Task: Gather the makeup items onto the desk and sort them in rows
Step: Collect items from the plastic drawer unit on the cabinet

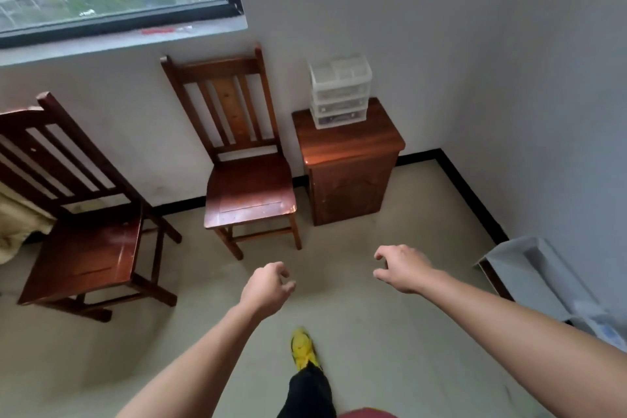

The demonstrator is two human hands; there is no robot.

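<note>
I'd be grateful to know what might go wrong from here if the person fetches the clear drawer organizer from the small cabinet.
1. The drawer organizer stands tall and narrow on the cabinet; lifted at a tilt, its drawers might slide out and spill.
2. The chair stands close beside the cabinet, so the yellow shoe could catch its front leg when stepping in.

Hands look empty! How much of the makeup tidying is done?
Done: nothing that shows; no makeup lies in rows anywhere in view. In hand: nothing yet; the left hand and right hand reach forward, loosely curled and empty, above the floor. The clear drawer box stands on the small wooden cabinet ahead, untouched. Left: probably the whole job, gathering the items and sorting them.
</note>
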